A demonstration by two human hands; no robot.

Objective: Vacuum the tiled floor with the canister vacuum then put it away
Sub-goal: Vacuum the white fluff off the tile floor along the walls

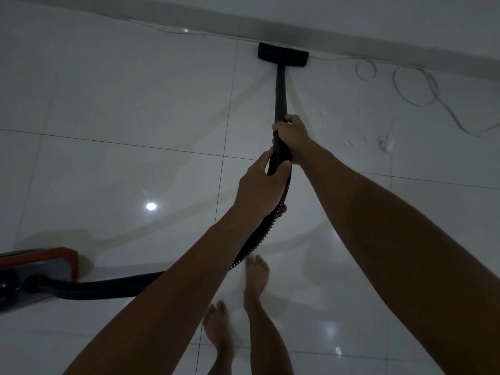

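A black vacuum wand [280, 90] runs from my hands down to its flat floor head [283, 54], which lies on the white tiled floor [121, 104] right against the baseboard. My right hand [292, 136] grips the wand's upper end. Just below it, my left hand [261, 185] grips the ribbed black hose [259, 239] where it joins the wand. The hose curves down and left to the red and grey canister [38, 269] at the left edge, only partly in view.
A white cable [416, 85] lies looped on the floor along the baseboard [378, 47] at upper right. Small white scraps of debris [385, 143] sit to the right of the wand. My bare feet [255, 277] stand below my hands.
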